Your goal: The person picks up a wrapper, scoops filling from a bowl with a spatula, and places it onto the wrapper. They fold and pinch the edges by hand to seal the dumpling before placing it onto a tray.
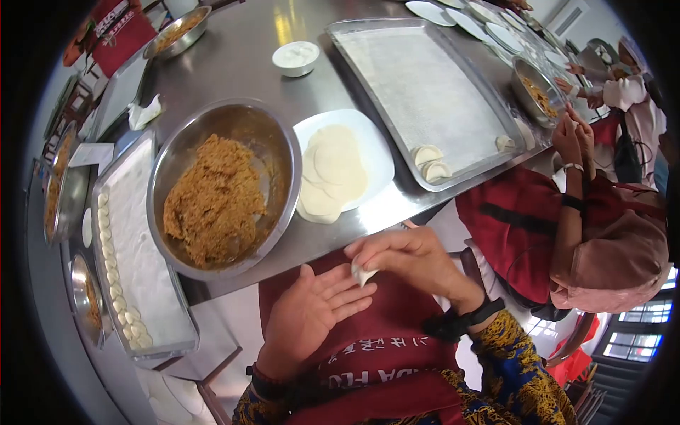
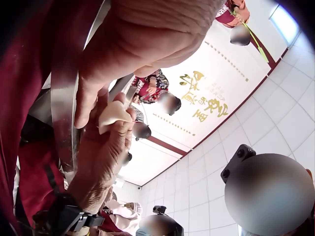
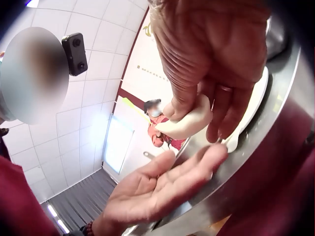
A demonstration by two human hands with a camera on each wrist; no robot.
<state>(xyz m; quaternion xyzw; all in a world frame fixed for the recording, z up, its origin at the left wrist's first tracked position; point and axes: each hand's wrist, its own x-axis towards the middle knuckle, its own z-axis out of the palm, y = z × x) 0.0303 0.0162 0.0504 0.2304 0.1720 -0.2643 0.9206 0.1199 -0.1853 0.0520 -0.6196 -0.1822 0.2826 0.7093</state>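
A folded white dumpling (image 1: 364, 274) is pinched between the thumb and fingers of my right hand (image 1: 416, 261). In the right wrist view the dumpling (image 3: 186, 125) shows a plump half-moon shape. My left hand (image 1: 308, 320) lies palm up with its fingers extended, close under the dumpling. Just beyond the hands, flat round wrappers (image 1: 333, 170) overlap on a square white plate (image 1: 382, 157). To their left stands a steel bowl (image 1: 280, 120) holding an orange-brown filling (image 1: 216, 202).
A floured metal tray (image 1: 425, 78) carries a few dumplings (image 1: 431, 164) near its front corner. Another tray (image 1: 159, 283) at left holds a row of dumplings (image 1: 110, 258). A small bowl of white powder (image 1: 296, 58) sits farther back. A person (image 1: 567, 234) works at the right.
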